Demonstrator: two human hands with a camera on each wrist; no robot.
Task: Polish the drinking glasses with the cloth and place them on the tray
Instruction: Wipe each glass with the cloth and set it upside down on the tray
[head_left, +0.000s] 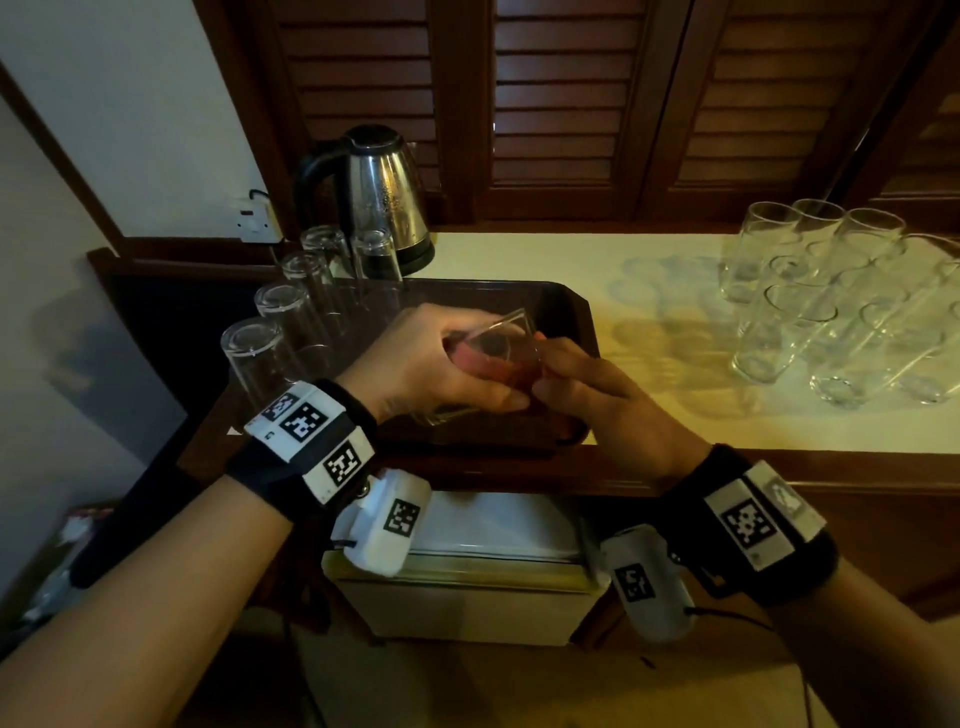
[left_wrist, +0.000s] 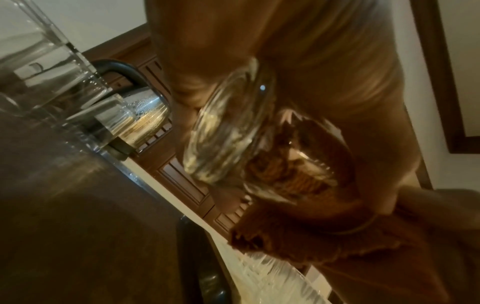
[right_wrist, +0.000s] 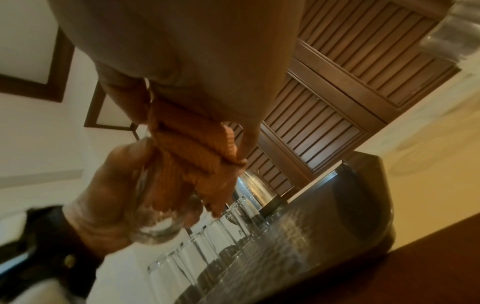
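My left hand (head_left: 436, 364) grips a clear drinking glass (head_left: 501, 332) on its side above the dark brown tray (head_left: 571, 306), mouth pointing right. My right hand (head_left: 587, 395) pinches an orange-brown ribbed cloth (head_left: 506, 371) and holds it pushed into the glass mouth. The left wrist view shows the thick glass base (left_wrist: 228, 131) under my palm, with the cloth (left_wrist: 280, 226) bunched inside and spilling out. From the right wrist the cloth (right_wrist: 192, 148) runs from my fingers into the glass (right_wrist: 155, 222). Several glasses (head_left: 275, 317) stand upside down along the tray's left edge.
A steel kettle (head_left: 379, 197) stands behind the tray, by a wall socket (head_left: 254, 218). Several more glasses (head_left: 831, 301) are grouped on the pale counter at the right. Louvred wooden doors back the counter. A small white fridge (head_left: 467, 597) sits below its front edge.
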